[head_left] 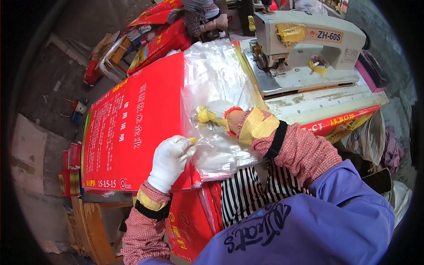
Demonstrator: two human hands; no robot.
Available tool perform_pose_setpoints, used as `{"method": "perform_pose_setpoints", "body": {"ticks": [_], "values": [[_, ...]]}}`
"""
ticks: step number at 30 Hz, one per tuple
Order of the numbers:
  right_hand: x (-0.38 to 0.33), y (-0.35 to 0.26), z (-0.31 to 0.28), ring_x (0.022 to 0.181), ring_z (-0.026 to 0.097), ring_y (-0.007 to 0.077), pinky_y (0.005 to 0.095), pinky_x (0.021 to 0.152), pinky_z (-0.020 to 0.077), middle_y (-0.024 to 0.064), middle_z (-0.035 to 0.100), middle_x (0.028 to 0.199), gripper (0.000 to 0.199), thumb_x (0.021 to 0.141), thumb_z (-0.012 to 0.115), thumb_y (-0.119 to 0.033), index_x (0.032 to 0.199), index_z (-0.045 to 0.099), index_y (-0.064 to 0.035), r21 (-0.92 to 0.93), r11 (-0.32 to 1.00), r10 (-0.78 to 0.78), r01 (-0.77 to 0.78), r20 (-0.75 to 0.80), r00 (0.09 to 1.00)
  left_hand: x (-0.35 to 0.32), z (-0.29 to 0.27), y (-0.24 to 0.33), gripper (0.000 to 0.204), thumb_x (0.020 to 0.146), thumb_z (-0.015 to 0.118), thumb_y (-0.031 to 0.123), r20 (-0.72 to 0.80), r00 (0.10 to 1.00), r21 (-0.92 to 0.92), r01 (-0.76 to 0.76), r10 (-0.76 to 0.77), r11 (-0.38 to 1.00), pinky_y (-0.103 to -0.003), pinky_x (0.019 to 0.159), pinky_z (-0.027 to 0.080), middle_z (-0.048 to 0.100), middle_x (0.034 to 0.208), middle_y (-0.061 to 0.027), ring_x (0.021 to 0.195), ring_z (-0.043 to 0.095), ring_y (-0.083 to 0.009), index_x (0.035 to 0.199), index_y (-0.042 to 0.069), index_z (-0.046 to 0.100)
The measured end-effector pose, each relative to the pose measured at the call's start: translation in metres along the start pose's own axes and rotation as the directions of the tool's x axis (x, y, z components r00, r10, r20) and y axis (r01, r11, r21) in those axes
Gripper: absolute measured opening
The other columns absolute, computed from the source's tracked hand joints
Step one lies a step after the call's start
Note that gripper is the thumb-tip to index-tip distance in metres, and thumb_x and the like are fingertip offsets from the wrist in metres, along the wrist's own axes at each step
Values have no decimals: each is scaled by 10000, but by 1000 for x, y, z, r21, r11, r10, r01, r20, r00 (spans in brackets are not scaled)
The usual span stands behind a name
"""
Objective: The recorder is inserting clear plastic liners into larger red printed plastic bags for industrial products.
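To the left of the sewing machine (318, 24), I log one pile of clear plastic sheets (214, 66), loose and crumpled, overlying the right part of a red printed sack (145, 110). Item: left hand (170, 160), white-gloved, fingers curled inward at the pile's left edge; whether plastic is pinched there, I cannot tell. Item: right hand (221, 111), gloved, fingertips wrapped in yellow, bent low over the sheets; its fingers are drawn close together, though I cannot tell if they grip. Item: ring of yellow tape (323, 70), on the machine's bed. Item: pink-and-dark box (371, 73), just right of the machine. Item: black-and-white striped cloth (240, 194), below the sheets.
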State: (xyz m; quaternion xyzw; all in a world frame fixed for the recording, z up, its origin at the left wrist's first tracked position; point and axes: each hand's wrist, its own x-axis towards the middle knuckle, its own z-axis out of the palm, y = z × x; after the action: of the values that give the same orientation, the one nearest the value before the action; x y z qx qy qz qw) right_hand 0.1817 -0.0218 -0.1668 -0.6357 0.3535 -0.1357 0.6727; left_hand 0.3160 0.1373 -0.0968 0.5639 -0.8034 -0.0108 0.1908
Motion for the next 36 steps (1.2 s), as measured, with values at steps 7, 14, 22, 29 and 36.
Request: {"method": "perform_pose_setpoints", "body": {"ticks": [7,14,22,29,36], "values": [[-7,-41,35,646,543,198,348,576,431,82,612,741,369,802,617,-378,858,647,-14,253,967,-1,40,-152,988,32,3,-15,285,778,691,205,130,771,-560,576,-623,596,-244,623,474,624,759,-49,658,571,-97,868,-45,589],[-3,-50,0,658,581,271,367,610,453,131,625,759,495,742,586,-518,850,657,-40,-634,772,-70,-47,-158,985,12,-55,-47,243,855,605,254,-197,718,-665,403,-668,629,-217,594,417,566,653,-12,612,519,-69,739,41,589],[-13,-58,1,697,632,286,359,641,481,137,653,759,437,784,563,-458,887,661,-45,-623,780,-158,52,-116,981,-1,-58,-43,226,852,616,210,22,750,-743,455,-661,491,-214,655,463,593,800,-23,690,549,-80,907,-6,578],[10,-53,36,631,573,156,315,583,446,84,632,715,412,788,641,-449,875,671,-47,-417,881,-314,224,-162,935,29,6,-40,252,835,630,203,131,769,-799,455,-625,393,-232,639,473,592,825,-25,692,553,-79,933,-22,571],[-17,-10,-29,785,626,308,404,668,483,173,649,814,304,744,597,-308,844,650,-26,-939,316,-248,-132,-216,945,-11,-95,-75,144,840,600,164,-284,729,-907,6,-623,420,-204,565,409,558,686,1,612,497,-53,822,25,568]]}}
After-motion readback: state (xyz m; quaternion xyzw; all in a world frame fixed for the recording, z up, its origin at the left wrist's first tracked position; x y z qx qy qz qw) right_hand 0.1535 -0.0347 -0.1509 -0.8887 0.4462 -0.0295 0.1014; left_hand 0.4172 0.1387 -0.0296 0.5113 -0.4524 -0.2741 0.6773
